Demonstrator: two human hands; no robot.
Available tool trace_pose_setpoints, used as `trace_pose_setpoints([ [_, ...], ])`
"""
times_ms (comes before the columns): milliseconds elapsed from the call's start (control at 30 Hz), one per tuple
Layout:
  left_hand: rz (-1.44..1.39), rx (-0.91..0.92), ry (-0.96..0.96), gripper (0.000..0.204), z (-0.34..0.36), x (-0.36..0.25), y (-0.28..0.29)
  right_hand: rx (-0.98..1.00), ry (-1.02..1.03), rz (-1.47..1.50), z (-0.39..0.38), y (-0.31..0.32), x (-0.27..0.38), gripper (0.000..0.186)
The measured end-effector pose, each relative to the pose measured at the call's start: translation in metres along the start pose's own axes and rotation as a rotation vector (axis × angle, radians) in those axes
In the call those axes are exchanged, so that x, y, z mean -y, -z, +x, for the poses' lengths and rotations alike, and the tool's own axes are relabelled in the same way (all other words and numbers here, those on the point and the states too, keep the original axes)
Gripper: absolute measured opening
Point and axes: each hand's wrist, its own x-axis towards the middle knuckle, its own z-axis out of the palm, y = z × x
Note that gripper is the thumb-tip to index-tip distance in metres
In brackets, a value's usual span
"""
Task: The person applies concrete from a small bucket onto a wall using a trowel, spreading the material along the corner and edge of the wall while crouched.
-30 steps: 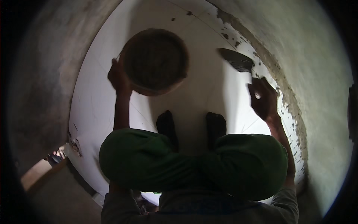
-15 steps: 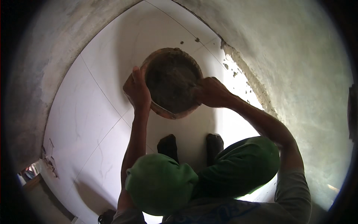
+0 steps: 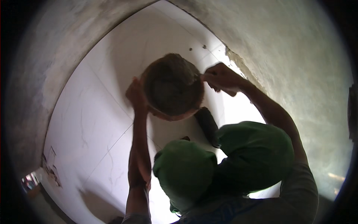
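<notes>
A round bowl (image 3: 161, 113) of dark grey wet mortar (image 3: 167, 93) is out in front of me, above the tiled floor. My left hand (image 3: 137, 93) is closed on its left rim, thumb on top. At the far right rim, my right hand (image 3: 223, 79) is closed round the handle of a trowel (image 3: 185, 71). The trowel's blade, coated grey, lies over the mortar in the right part of the bowl; its outline is dim and blurred. Both my knees, in green trousers (image 3: 186, 171), are bent below the bowl.
White marbled tiles (image 3: 85, 123) cover the floor. Rough grey plastered walls rise on the left (image 3: 48, 67) and right (image 3: 298, 74). Broken mortar (image 3: 238, 61) runs along the right wall's foot. Small crumbs (image 3: 204, 46) lie beyond the bowl. My dark-covered foot (image 3: 207, 125) is just under it.
My right hand has moved up and outward from inside the right rim, and the trowel blade now shows. My right foot has come forward, nearer the bowl. My left hand keeps its hold.
</notes>
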Motion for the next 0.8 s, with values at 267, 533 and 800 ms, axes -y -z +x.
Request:
trace_pose_setpoints([
  [267, 0.002, -0.111, 0.554, 0.055, 0.068, 0.015, 0.08, 0.034, 0.192, 0.243, 0.036, 0.096, -0.065, 0.032],
  [533, 0.208, -0.065, 0.287, 0.049, 0.071, -0.014, 0.207, -0.26, -0.208, 0.501, 0.087, 0.116, -0.19, 0.027],
  [800, 0.273, -0.203, 0.24, 0.036, 0.017, -0.135, 0.091, -0.661, -0.003, -0.515, 0.133, 0.094, -0.225, 0.03],
])
